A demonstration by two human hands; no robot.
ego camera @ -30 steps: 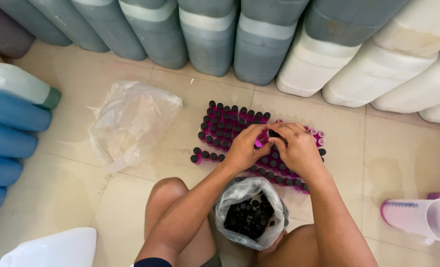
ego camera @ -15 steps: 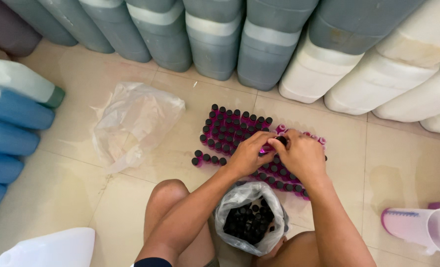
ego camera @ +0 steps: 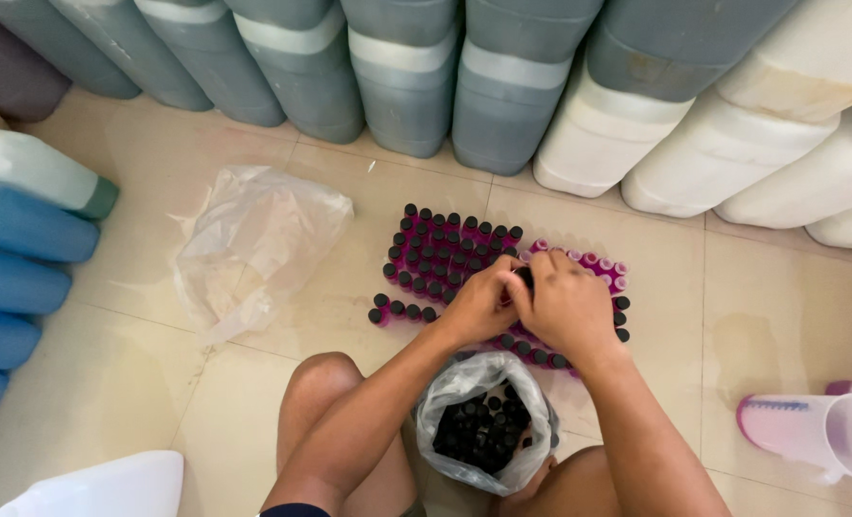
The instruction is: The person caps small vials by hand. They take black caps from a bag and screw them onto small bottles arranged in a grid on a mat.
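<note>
We saw the left hand and the right hand meet over the cluster of small pink bottles standing on the tiled floor. Both sets of fingers were curled together around a black cap at the middle of the cluster; the bottle beneath was hidden, so we could not tell how it was pinched. The capped bottles were too many and too small to count surely; about six uncapped ones stood along the far right edge. One clear bag of black caps sat open between the knees, just near of the cluster. One crumpled empty plastic bag lay to the left, apart from the bottles. Grey jugs and white jugs walled the far side, blue jugs the left. One measuring jug lay at the right edge. Open floor remained between the cluster and the far jugs.
</note>
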